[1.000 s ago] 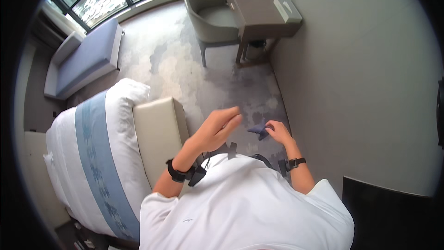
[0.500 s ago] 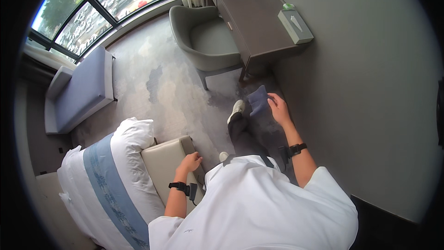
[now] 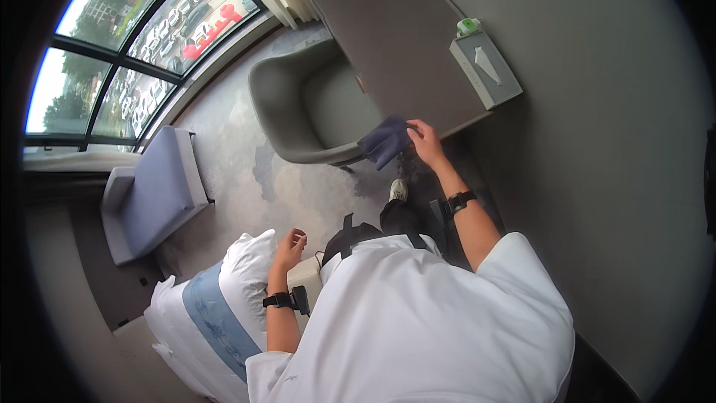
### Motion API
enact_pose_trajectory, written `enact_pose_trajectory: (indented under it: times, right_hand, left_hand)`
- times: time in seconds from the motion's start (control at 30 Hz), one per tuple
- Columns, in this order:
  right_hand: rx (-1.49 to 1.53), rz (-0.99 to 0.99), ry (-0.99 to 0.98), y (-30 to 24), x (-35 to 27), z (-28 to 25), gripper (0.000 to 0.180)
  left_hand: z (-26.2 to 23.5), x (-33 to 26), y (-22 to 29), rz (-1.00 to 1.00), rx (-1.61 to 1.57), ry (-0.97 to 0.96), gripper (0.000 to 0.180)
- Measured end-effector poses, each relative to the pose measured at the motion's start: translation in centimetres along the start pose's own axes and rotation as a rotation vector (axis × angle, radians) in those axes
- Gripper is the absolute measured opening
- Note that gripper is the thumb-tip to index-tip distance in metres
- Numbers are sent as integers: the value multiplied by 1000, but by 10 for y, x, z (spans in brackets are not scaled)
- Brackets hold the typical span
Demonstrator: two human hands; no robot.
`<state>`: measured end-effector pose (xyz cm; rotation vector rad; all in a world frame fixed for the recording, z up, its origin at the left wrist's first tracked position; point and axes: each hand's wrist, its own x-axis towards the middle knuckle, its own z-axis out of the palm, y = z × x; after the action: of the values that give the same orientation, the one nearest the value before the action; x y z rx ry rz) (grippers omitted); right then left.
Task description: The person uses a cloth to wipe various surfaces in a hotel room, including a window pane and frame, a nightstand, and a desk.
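Observation:
A dark blue-grey cloth [image 3: 385,141] hangs from my right hand [image 3: 426,143], whose fingers pinch it by one edge. The cloth hangs in front of the grey armchair [image 3: 313,104], close to the near corner of the dark brown desk [image 3: 388,30]. My left hand [image 3: 290,248] holds nothing; its fingers are loosely curled and apart. It hovers beside the white pillow end of the bed [image 3: 246,269], above a beige bench or stand [image 3: 306,276] largely covered by my arm and body. Each wrist wears a black strap with a small device.
On the desk's near end stand a grey tissue box [image 3: 486,71] and a small green-and-white item [image 3: 468,27]. A grey wall [image 3: 597,142] runs along my right. A blue chaise [image 3: 156,190] sits by the window [image 3: 127,60]. My shoe [image 3: 399,190] is on the patterned carpet [image 3: 253,186].
I have moved forward, nearer the desk and armchair. My right hand has carried the cloth from above the floor to the chair's near side. My left hand has moved forward too.

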<state>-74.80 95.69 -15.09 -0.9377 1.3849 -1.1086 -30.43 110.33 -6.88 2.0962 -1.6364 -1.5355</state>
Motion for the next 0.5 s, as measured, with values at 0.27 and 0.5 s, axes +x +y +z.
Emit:
enact_pose_trajectory:
  times: [0.27, 0.5]
  right_hand:
    - [-560, -173, 343, 8, 53, -29, 18]
    - [-704, -190, 643, 1, 44, -33, 33]
  left_hand:
    - [-75, 80, 23, 76, 98, 165, 24]
    - [-150, 176, 78, 314, 352, 212, 52]
